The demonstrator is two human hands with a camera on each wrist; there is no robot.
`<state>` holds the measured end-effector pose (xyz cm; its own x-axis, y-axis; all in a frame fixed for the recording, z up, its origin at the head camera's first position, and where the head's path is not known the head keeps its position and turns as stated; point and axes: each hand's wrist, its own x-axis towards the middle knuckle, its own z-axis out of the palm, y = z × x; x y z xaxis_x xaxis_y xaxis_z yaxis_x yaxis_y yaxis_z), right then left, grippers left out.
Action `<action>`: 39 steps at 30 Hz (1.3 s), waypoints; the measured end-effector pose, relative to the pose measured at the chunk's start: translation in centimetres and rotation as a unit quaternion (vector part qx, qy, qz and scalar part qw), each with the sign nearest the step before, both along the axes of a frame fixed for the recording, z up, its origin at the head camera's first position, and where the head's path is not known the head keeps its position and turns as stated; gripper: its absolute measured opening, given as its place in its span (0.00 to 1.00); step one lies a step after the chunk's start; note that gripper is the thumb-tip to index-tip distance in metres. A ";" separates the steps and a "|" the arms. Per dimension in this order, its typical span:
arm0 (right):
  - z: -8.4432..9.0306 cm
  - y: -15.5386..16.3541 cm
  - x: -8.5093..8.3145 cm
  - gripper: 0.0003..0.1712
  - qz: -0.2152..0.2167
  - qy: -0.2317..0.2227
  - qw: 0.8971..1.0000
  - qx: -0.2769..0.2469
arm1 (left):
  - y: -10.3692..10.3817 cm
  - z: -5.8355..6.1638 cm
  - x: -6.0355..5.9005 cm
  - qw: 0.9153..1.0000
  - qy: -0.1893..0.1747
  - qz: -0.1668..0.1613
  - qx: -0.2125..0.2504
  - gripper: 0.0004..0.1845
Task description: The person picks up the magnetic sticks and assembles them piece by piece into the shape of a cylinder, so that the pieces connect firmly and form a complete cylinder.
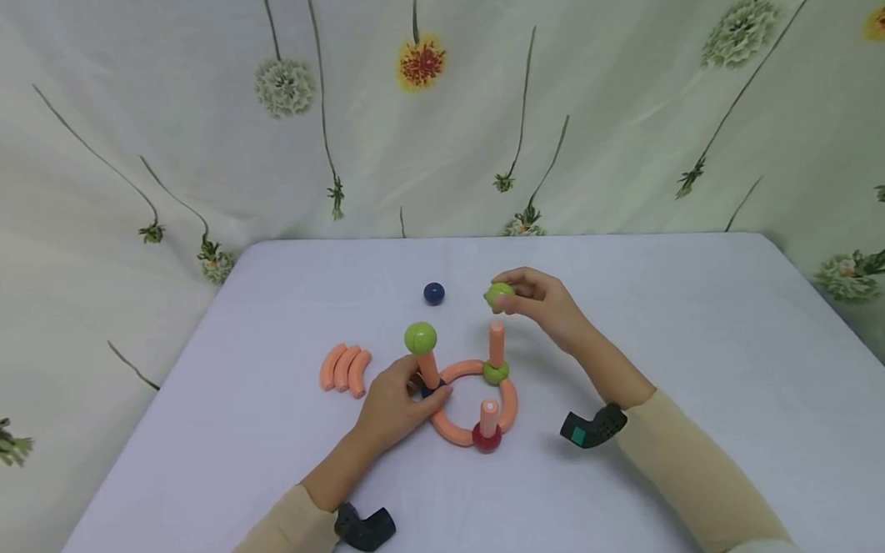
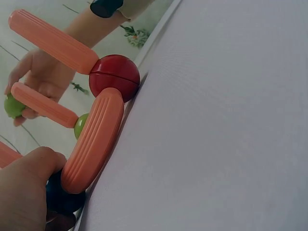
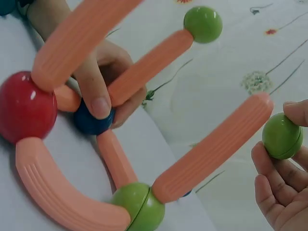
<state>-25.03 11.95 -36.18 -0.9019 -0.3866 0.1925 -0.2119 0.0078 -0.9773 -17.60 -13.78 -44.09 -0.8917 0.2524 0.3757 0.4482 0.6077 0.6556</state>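
Note:
My left hand (image 1: 397,404) grips the dark blue ball (image 3: 94,118) at the left of a ring of curved orange sticks (image 3: 67,192). A red ball (image 1: 487,437) and a green ball (image 1: 496,372) join the other corners of the ring. Upright orange sticks rise from all three balls. The stick (image 3: 151,65) over the blue ball carries a green ball (image 1: 420,338) on top. My right hand (image 1: 542,305) pinches another green ball (image 3: 283,136) between thumb and fingers, above and just behind the bare-topped stick (image 1: 497,345) on the ring's green ball.
Three curved orange sticks (image 1: 345,369) lie side by side left of the ring. A loose dark blue ball (image 1: 433,294) sits behind it. The white table (image 1: 639,299) ends at a flowered cloth backdrop (image 1: 613,84).

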 end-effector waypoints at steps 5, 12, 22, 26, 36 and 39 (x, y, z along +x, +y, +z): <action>0.9 0.5 1.4 0.23 0.056 0.054 0.997 -0.028 | 0.0 0.2 0.0 1.000 -0.012 0.001 -0.001 0.14; 0.5 0.6 1.9 0.24 0.084 0.161 0.983 -0.009 | 0.0 0.3 0.1 1.000 -0.010 -0.006 0.002 0.13; -0.4 0.6 1.8 0.26 0.074 0.145 0.987 -0.016 | 0.1 0.1 -0.1 0.998 0.028 -0.054 0.022 0.05; -1.2 0.7 1.6 0.21 0.090 0.123 0.988 0.033 | 0.0 0.0 -0.2 0.998 0.033 -0.056 0.021 0.05; -5.5 1.0 0.4 0.12 0.146 0.018 0.980 0.132 | 0.1 0.2 -0.1 0.998 0.022 -0.055 0.022 0.06; -6.1 0.8 0.3 0.11 0.155 0.018 0.980 0.126 | 0.0 0.2 -0.1 0.999 0.012 -0.047 0.019 0.06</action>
<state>-24.75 12.74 -42.27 -0.7283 -0.6800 0.0847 -0.2765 0.1785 -0.9443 -17.67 -13.80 -43.91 -0.8554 0.3193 0.4079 0.5180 0.5374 0.6655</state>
